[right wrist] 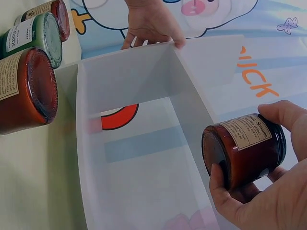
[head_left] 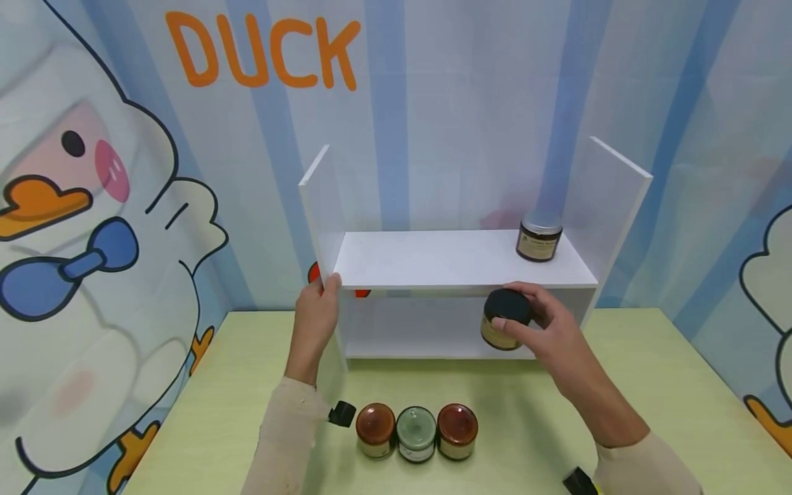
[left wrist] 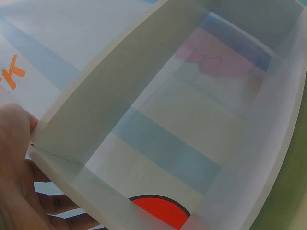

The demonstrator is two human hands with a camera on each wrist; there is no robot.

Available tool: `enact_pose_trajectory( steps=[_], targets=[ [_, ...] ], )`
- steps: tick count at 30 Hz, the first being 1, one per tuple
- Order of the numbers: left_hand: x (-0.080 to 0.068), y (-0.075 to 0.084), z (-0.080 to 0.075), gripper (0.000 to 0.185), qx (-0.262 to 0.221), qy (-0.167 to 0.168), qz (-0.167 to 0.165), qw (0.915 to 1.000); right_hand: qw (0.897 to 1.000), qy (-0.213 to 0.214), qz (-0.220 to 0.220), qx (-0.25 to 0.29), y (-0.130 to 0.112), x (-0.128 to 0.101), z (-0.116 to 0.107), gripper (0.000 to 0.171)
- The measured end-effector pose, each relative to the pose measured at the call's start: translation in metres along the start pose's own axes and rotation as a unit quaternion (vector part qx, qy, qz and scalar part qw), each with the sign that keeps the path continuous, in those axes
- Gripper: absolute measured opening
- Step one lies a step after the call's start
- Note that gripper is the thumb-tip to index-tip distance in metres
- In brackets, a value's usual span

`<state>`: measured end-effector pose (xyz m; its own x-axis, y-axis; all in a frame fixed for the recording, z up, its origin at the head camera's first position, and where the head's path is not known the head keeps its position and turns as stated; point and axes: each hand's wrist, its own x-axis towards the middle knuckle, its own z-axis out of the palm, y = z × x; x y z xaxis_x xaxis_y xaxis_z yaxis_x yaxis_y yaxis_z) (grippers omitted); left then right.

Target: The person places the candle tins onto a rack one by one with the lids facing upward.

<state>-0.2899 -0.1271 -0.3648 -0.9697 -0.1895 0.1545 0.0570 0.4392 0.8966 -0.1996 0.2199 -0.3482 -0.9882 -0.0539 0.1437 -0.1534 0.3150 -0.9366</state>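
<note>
I see my right hand [head_left: 544,323] pinching the black-lidded jar [head_left: 504,326] level with the shelf's [head_left: 458,275] lower opening; left hand [head_left: 317,313] grips its side panel.

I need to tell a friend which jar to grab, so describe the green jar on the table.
Look at the white shelf, then down to the table in front of it. Three jars stand in a row; the green jar is the middle one, between two brown-lidded jars.
</note>
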Motion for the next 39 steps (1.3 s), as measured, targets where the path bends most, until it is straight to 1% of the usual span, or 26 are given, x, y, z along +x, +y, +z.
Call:
enact_pose_trajectory(
  steps=[8, 17, 22, 32, 39],
  targets=[
    [0.001, 0.002, -0.001, 0.054, -0.002, 0.004, 0.001, 1.0, 1.0, 0.008, -0.016, -0.002, -0.006, 0.004, 0.0, 0.06],
    [0.002, 0.002, 0.001, 0.052, 0.004, 0.007, -0.004, 1.0, 0.999, 0.017, -0.033, 0.016, -0.011, 0.01, -0.001, 0.061],
    [0.003, 0.002, 0.001, 0.052, 0.01, 0.009, 0.0, 0.9999, 0.999, 0.02, -0.039, 0.027, -0.014, 0.012, -0.001, 0.061],
    [0.003, 0.001, -0.001, 0.054, -0.001, -0.004, 0.002, 1.0, 0.998, 0.02, -0.052, 0.027, -0.022, 0.014, -0.003, 0.061],
    [0.001, 0.0, -0.002, 0.056, -0.014, -0.013, -0.008, 0.9998, 0.998, 0.023, -0.055, 0.037, -0.025, 0.017, -0.003, 0.059]
  ],
)
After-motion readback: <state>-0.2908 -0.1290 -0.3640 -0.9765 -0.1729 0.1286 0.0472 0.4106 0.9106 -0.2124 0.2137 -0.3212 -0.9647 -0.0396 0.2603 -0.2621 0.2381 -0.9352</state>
